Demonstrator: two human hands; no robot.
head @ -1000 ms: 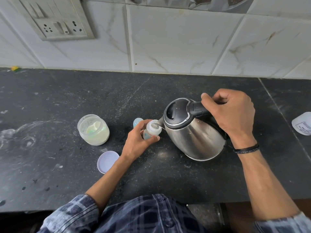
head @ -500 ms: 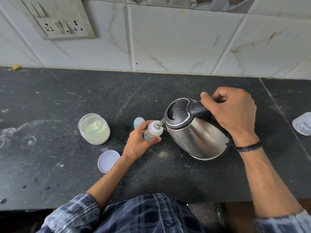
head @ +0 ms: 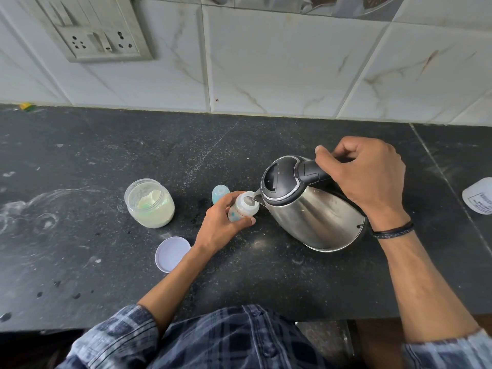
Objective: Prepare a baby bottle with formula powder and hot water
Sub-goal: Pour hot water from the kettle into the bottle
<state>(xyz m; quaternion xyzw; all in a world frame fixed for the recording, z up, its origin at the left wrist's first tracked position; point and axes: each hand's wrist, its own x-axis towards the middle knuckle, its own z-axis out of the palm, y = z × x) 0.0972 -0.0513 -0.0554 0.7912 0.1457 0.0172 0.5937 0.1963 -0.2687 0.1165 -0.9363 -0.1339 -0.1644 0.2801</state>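
Observation:
My left hand [head: 221, 225] grips a small clear baby bottle [head: 243, 210] that stands open-topped on the black counter [head: 106, 161]. My right hand [head: 364, 177] grips the black handle of a steel kettle [head: 311, 209], which is tilted to the left with its spout over the bottle's mouth. An open jar of pale formula powder [head: 149, 203] sits left of the bottle. Behind my left hand stands the bottle's blue teat cap [head: 220, 193]. The jar's white lid [head: 172, 253] lies flat near my left wrist.
A white labelled container [head: 479, 195] stands at the right edge of the counter. A tiled wall with a switch and socket plate [head: 98, 35] rises behind. Powder smears mark the counter at the left. The counter's front edge runs just before my shirt.
The kettle has shifted slightly and stays tilted at the bottle's mouth. Both hands keep their grips.

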